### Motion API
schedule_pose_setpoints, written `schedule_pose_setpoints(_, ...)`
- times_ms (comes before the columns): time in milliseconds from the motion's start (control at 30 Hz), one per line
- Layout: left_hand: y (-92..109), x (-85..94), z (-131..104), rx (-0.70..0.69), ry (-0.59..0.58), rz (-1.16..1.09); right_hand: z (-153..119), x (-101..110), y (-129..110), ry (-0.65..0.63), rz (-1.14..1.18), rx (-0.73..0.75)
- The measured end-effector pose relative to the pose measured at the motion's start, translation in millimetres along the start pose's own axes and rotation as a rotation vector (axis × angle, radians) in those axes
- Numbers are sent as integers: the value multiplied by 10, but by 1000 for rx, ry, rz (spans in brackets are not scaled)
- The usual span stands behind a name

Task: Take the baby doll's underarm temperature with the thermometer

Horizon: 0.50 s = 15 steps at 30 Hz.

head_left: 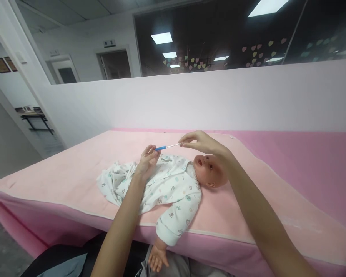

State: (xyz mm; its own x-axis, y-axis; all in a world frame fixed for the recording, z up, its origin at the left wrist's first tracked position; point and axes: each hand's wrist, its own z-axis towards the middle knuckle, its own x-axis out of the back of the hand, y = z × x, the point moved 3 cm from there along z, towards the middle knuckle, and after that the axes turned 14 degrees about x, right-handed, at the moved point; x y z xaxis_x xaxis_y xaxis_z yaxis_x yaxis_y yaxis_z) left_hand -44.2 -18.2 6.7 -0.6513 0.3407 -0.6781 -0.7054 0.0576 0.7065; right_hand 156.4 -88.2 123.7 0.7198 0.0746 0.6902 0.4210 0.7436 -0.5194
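Note:
Above the doll's body I hold a thin thermometer-like stick (169,146) with both hands, roughly level. My left hand (148,159) is closed on its thick blue end. The narrow white end sits pinched between the fingertips of my right hand (197,141), near the doll's head; its very tip is hidden. A baby doll (209,171) lies on its back, head to the right, in a white printed outfit (173,188). One doll arm hangs over the near edge of the bed, with its bare hand (158,257) below. My left forearm crosses in front of the outfit.
A peach-pink mat (66,169) covers the padded surface, with darker pink cloth (305,165) at the right and along the front edge. A low white wall (190,100) with dark glass above stands behind. My lap is under the near edge.

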Motion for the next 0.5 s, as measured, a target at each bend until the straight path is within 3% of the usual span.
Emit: schedule_pose_setpoints(500,-30,36,38,29,44,-31,3,-71,44,-56,-89,-77)
